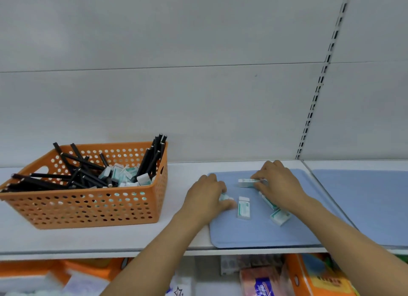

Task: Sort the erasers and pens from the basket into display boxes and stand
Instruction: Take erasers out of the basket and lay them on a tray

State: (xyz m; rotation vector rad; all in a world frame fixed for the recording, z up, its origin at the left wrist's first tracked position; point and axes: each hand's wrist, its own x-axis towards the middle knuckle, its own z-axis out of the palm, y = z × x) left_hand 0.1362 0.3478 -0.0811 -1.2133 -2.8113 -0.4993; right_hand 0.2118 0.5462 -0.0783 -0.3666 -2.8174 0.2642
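A white shelf (110, 238) carries everything. Toward its left end stands an orange perforated basket (88, 207), holding black pens (66, 180) that lie and lean at mixed angles, several propped upright in its back right corner, with white-and-teal erasers (123, 174) heaped in the right half.

Right of the basket a blue mat (254, 234) lies flat, its front edge along the shelf's front edge. Both forearms reach up from below onto it.

The right hand (278, 185), palm down near the mat's back edge, has curled fingers pinching the right end of an eraser (246, 183) whose long axis runs left to right.

The left hand (207, 196) rests at the mat's left edge, its fingers curled round a small eraser (225, 197) that is mostly hidden, so its direction cannot be told.

Mid-mat, one eraser (244, 208) lies flat, long axis front to back. Two more (280, 216) lie slanted beside the right wrist.
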